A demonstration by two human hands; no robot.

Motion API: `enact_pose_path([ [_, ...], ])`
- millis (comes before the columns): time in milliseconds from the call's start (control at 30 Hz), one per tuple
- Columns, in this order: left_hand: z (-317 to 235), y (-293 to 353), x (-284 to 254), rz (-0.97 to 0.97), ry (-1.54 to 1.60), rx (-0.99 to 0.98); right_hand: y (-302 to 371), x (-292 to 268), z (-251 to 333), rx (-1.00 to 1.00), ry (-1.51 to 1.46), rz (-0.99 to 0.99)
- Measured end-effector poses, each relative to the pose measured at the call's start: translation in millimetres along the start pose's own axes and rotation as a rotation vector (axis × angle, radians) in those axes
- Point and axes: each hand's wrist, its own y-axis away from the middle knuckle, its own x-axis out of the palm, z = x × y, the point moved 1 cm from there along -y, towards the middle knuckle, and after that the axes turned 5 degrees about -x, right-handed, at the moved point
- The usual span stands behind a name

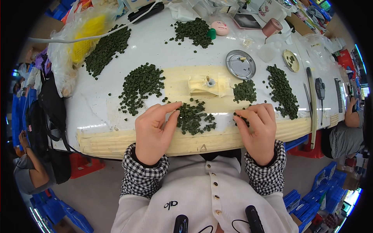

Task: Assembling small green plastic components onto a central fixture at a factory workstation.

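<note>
A pile of small, round, dark green pieces [191, 118] lies on the table edge between my two hands. At its left side my left hand [153, 130] is closed in a pinch, thumb and forefinger tips close together; whatever is between them is too small to make out. To the right of the pile, my right hand [258, 130] has its thumb and forefinger closed on a few dark green pieces [241, 117]. Just beyond the pile, a small taped block [199, 86] with a metal post [210, 82] is fixed to the tabletop.
More green heaps lie left [142, 85], far left [108, 50], at the back [193, 33] and right [283, 91]. A round metal lid [241, 65], a thread spool [272, 27], a screwdriver [320, 91] and a wooden strip [313, 116] sit rightward. A white cable [97, 37] crosses the back left.
</note>
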Motion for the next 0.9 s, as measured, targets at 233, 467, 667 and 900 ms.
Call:
enact_pose_path([
  [233,5.7,-2.7,-10.3,0.133,1.444,-0.546,5.9,8.8,2.3,-0.064,0.114,-0.003],
  [467,23.8,7.0,-11.4,0.17,1.766,-0.5,4.0,15.8,7.4,-0.102,0.11,-0.001],
  [667,18.1,8.1,-6.6,0.033,1.69,-0.61,7.3,20.7,4.0,-0.125,0.079,-0.028],
  [900,20.4,11.5,-0.3,0.245,1.849,-0.476,9.2,22.6,0.9,-0.136,0.009,-0.043],
])
